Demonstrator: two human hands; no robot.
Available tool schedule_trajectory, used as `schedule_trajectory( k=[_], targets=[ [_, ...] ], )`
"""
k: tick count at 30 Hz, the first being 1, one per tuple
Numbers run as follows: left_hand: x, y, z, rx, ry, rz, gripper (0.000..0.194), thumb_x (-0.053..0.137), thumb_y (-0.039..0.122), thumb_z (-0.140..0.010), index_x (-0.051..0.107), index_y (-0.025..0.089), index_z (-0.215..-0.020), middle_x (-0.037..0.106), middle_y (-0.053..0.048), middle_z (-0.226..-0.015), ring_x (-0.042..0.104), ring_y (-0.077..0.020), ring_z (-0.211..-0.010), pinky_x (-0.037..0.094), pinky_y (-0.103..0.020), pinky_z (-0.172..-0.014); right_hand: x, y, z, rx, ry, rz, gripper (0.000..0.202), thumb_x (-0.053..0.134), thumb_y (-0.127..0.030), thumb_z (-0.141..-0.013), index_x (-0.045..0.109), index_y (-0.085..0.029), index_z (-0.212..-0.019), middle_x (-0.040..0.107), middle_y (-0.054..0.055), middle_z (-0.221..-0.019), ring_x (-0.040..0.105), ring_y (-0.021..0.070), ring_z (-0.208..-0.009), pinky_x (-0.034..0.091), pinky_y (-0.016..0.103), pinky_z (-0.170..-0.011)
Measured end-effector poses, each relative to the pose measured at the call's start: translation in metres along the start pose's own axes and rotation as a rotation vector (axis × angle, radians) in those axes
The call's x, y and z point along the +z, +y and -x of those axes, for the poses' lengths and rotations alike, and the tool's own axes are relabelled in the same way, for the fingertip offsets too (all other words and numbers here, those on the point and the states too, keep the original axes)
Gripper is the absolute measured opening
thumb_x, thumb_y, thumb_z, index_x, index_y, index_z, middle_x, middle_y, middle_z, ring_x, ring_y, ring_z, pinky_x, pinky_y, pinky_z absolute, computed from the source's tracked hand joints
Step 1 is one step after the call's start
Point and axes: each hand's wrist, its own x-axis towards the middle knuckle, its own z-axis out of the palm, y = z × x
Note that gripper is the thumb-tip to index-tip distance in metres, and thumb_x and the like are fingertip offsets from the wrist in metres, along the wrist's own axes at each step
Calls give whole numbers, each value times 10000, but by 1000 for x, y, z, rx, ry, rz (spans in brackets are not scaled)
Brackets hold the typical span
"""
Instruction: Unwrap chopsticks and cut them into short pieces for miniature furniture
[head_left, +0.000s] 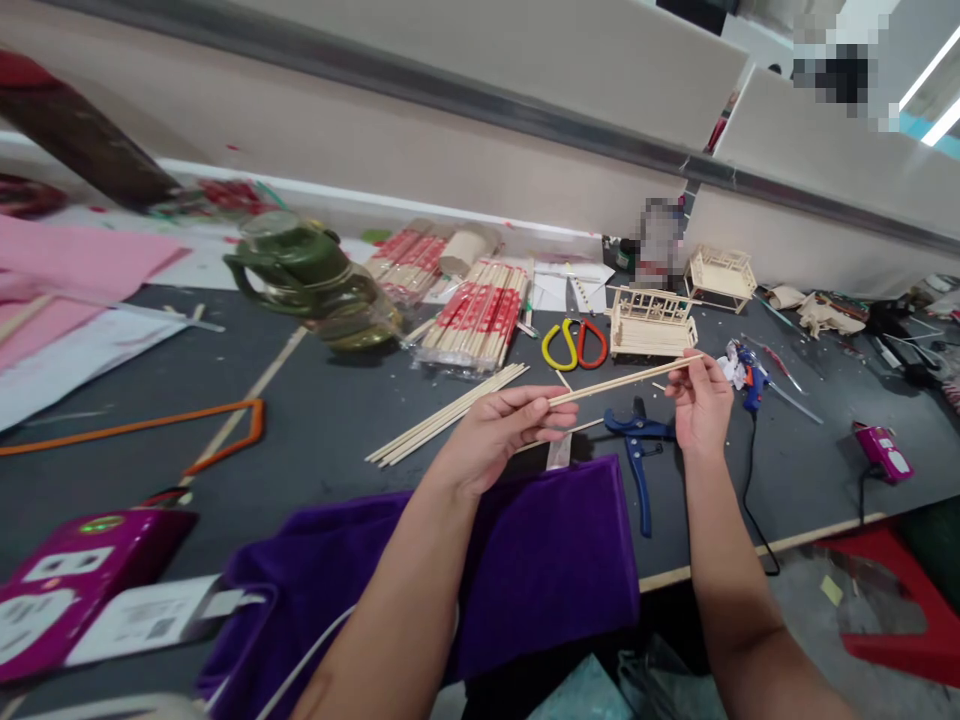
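Observation:
Between my two hands are a couple of thin wooden chopsticks (626, 381), lying side by side and tilted slightly up to the right. My left hand (501, 428) pinches their left end between thumb and fingers. At the other end, my right hand (701, 395) grips them with its fingertips. Below them on the dark table lies a blue-handled cutter (639, 470), close to my right wrist. Loose chopsticks (442, 418) rest in a bundle left of my left hand. Behind the held sticks stands a small wooden stick-built bench (651, 325).
Scissors (574, 345), wrapped chopsticks (476, 315) and a green jug (300, 280) stand toward the back. A second stick model (720, 275) and a glue gun (754, 385) are at right. Purple cloth (547, 570) hangs over the front edge; an orange-framed saw (150, 428) lies left.

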Motion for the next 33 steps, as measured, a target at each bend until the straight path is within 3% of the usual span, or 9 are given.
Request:
schedule_trajectory(
  k=[18,33],
  targets=[
    [2,5,-1,31,127,13,277,890,235,-627,795,119,-860,776,-97,-732,700,-145,-568,613,-214,-574,5,0,1,86,85,14,287,834,-388,-642,704,-173,-780,660,-40,-604,623,91,-520,516,196,-464],
    [2,2,-1,59,176,-148,376,886,342,-620,766,120,-900,762,-74,-732,684,-136,-582,590,-238,-611,5,1,2,90,108,86,319,836,-412,-629,641,-172,-706,647,-52,-576,602,86,-460,519,202,-448]
  ],
)
